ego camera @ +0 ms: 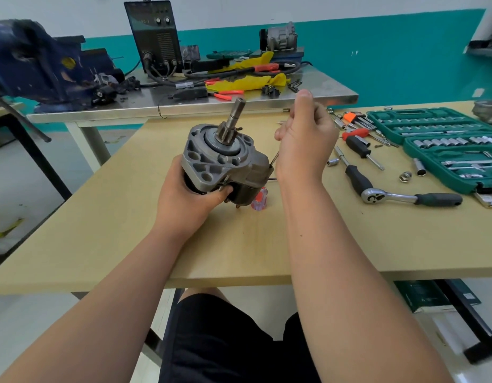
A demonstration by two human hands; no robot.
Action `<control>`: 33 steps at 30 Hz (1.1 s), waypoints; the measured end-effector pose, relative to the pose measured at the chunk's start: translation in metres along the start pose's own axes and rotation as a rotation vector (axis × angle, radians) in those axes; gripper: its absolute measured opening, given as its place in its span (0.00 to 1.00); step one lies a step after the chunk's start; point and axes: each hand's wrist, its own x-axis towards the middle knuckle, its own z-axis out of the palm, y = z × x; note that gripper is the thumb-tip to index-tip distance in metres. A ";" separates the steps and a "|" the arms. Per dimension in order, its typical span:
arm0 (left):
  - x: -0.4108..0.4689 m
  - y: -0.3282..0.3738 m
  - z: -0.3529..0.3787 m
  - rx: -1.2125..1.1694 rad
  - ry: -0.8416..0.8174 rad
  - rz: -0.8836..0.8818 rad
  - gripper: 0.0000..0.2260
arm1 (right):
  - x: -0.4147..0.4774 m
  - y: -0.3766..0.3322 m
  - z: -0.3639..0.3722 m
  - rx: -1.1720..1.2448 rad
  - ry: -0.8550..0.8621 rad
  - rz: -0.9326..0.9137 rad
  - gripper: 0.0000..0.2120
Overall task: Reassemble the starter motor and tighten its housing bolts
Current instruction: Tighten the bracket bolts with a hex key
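Motor: grey cast-metal starter motor [225, 164], ribbed flange, toothed steel shaft, held tilted above the centre of the tan wooden counter [239, 244].
Left hand [189, 194]: grasps its dark body.
Right hand [305, 139]: curled, seemingly pinching a thin steel bolt [274, 158] beside the housing.
Risk: an angled bolt could cross-thread.

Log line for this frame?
left hand grips starter motor, shaft up | right hand holds thin metal rod at motor's side | ratchet lies on table
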 end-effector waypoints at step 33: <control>-0.001 0.003 0.000 -0.081 0.020 -0.069 0.30 | 0.032 0.003 -0.009 0.322 -0.620 0.413 0.19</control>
